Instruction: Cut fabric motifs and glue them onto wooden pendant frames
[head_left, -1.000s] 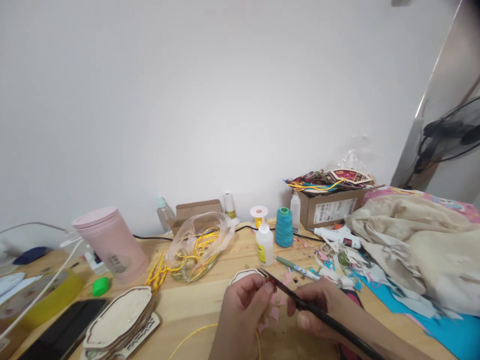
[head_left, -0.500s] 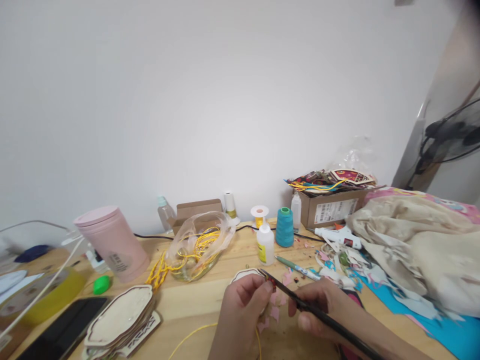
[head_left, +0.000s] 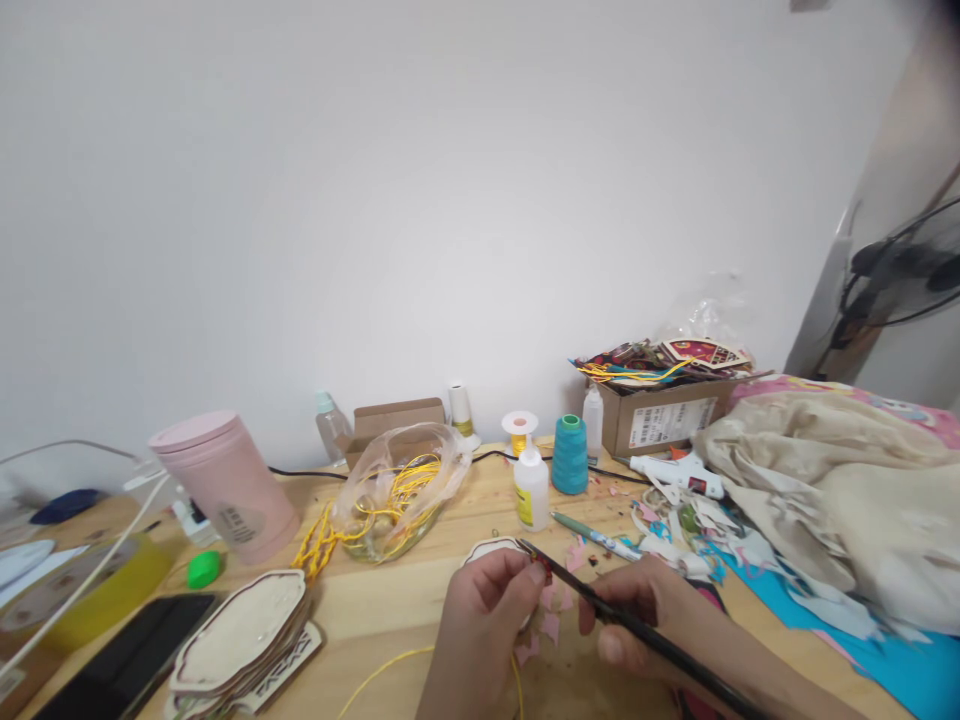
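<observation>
My left hand [head_left: 499,610] pinches a small red and dark piece [head_left: 545,572] between thumb and fingertips, low in the middle of the view. A yellow cord [head_left: 390,662] runs beneath this hand. My right hand [head_left: 637,615] is closed around a long, dark, slender tool [head_left: 630,622], whose tip reaches up and left beside the red piece. Partly hidden behind my left hand is a pale wooden plaque [head_left: 491,548]. Pink paper scraps [head_left: 551,628] lie on the table between the hands.
A white glue bottle [head_left: 531,488] and a teal thread cone [head_left: 570,456] stand beyond my hands. At left are a pink cup [head_left: 232,490], stacked plaques [head_left: 240,635] and a phone [head_left: 127,660]. Scraps, a glue gun [head_left: 679,474], cloth and a full carton [head_left: 660,420] lie right.
</observation>
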